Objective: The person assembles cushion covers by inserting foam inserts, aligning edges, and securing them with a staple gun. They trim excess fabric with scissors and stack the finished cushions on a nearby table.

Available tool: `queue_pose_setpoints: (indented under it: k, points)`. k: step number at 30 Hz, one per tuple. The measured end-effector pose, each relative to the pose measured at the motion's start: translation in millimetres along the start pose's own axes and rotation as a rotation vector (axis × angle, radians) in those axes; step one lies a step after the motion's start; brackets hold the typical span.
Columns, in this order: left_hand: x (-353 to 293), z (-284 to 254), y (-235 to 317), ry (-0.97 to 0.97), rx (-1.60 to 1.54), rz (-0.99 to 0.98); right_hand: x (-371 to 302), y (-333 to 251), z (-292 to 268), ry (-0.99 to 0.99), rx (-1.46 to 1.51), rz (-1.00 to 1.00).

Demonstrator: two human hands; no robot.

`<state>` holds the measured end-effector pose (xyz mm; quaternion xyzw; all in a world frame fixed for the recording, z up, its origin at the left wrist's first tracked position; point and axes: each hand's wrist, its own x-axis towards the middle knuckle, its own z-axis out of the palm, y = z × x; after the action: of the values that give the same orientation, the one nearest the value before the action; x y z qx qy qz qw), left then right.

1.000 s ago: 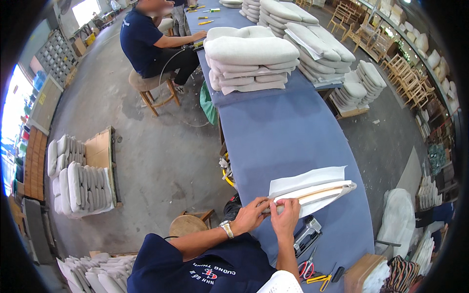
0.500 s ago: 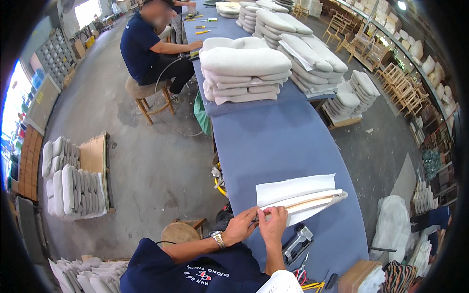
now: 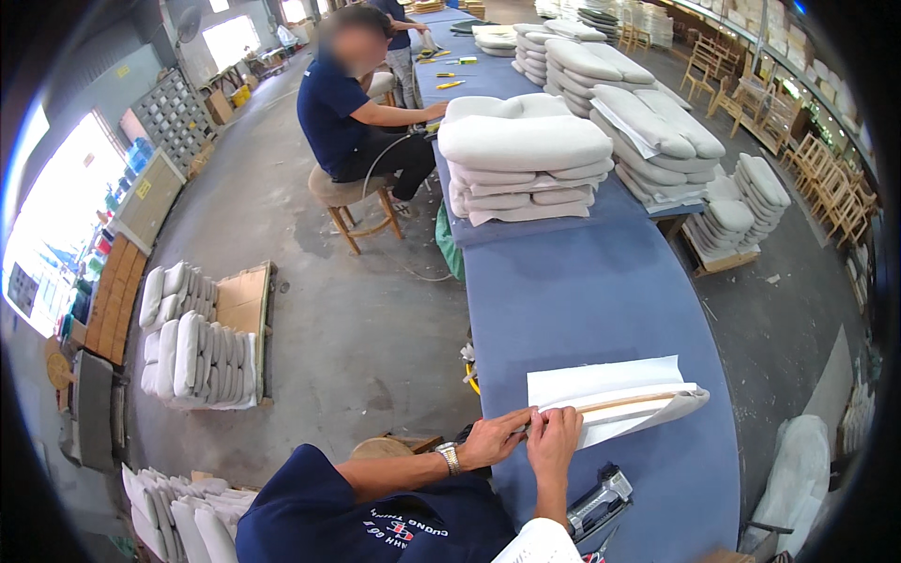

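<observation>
A pale cushion (image 3: 657, 413) with a thin wooden strip along its upper edge stands on the blue table, with white fabric (image 3: 601, 377) spread beside it. At its left end my left hand (image 3: 496, 438) is closed, its fingertips pinching the fabric edge. Right next to it, my right hand (image 3: 554, 436) is closed too, thumb and fingers gripping the same end of the cushion's fabric. The fingertips of both hands nearly touch. A silver and black staple gun (image 3: 601, 497) lies on the table by my right wrist.
Red-handled scissors (image 3: 598, 555) lie close to my right forearm. Stacked pale cushions (image 3: 526, 141) stand farther up the blue table (image 3: 582, 291). Beyond the table's left edge a person (image 3: 352, 117) sits on a stool (image 3: 343, 192). More cushions (image 3: 197, 361) rest on a floor pallet.
My view has turned, so the whole scene sits farther right in it. Both hands stay at the cushion's left end, the fingers shifted only slightly.
</observation>
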<state>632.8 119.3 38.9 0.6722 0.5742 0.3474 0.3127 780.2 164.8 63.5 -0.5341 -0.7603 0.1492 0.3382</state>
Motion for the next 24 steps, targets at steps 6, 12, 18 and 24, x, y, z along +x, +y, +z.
queue_pose_setpoints:
  k: [6,12,18,24]
  points:
    - [4.1,-5.4,-5.5,0.053,0.017,0.081,-13.8,-17.5,-17.3,0.095,0.215,-0.016]
    - [-2.7,8.4,-17.3,0.123,-0.090,0.102,-42.3,-23.0,-12.4,0.093,-0.055,0.056]
    - [-5.3,16.0,-2.5,0.090,-0.121,0.091,-55.5,-5.9,-3.9,0.096,0.438,0.270]
    - [-8.5,17.6,14.0,0.061,-0.321,-0.132,-61.1,5.4,-8.6,0.060,0.538,0.259]
